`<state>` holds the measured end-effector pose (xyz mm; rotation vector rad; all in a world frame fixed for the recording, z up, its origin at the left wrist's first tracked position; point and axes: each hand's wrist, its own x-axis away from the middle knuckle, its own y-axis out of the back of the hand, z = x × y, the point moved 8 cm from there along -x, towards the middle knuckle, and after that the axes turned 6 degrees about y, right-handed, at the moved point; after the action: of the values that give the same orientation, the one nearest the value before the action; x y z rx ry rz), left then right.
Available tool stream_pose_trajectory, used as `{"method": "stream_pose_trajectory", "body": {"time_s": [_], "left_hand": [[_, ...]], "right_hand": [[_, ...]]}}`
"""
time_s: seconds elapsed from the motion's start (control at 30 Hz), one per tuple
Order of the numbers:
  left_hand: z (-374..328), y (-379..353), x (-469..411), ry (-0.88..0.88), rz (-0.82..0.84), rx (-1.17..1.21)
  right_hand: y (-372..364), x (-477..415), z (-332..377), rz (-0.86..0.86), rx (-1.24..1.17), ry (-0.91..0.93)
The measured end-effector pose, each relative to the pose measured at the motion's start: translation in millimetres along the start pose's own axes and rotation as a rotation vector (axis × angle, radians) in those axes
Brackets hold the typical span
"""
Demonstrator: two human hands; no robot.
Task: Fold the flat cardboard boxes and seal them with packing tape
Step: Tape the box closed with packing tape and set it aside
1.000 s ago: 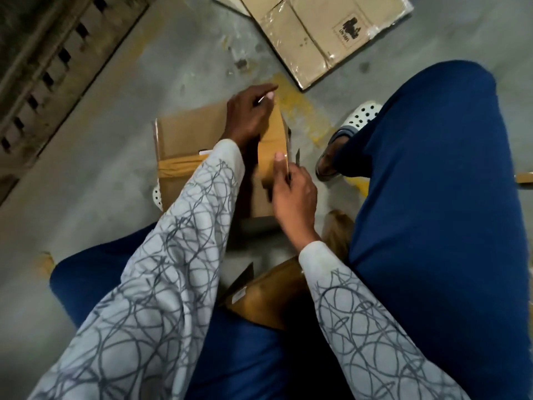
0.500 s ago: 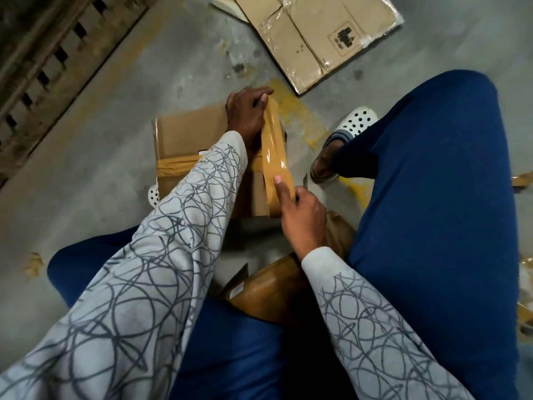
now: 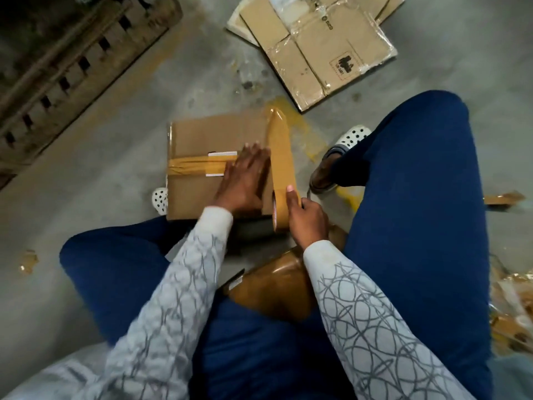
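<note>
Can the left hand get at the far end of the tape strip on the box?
Probably yes. The left hand lies flat on the box, right beside the tape strip, and nothing sits between it and the strip's far end. The right hand holds the tape roll at the near end.

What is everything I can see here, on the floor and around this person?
cardboard box: one, brown, on the floor between the feet.
packing tape strip: one, tan, stretched from the box's far edge to the roll.
tape roll: one, tan, in the right hand.
flat boxes: one stack, brown, plastic-wrapped, on the floor beyond.
taped parcel: one, brown, between the thighs.
pallet: one, dark wood, far left.
clogs: two, white, either side of the box.
left hand: flat on the box.
right hand: holds the tape roll.
</note>
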<state>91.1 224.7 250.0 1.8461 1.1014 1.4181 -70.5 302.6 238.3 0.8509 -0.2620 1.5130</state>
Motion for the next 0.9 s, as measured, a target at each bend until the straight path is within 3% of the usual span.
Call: {"method": "stream_pose_trajectory", "body": {"time_s": [0.1, 0.23, 0.37, 0.67, 0.9], "left_hand": [[12, -38, 42, 0.096, -0.006, -0.188], [9, -20, 31, 0.081, -0.258, -0.122], [15, -26, 28, 0.085, -0.346, -0.093], [2, -32, 8, 0.111, -0.353, -0.124], [1, -20, -2, 0.187, -0.417, 0.016]], "right_hand": [[-5, 4, 3, -0.007, 0.002, 0.019], [-1, 11, 14, -0.039, -0.014, 0.053], [18, -1, 28, -0.101, -0.047, 0.108], [28, -8, 25, -0.135, 0.004, 0.144], [25, -14, 4, -0.170, 0.149, 0.087]]}}
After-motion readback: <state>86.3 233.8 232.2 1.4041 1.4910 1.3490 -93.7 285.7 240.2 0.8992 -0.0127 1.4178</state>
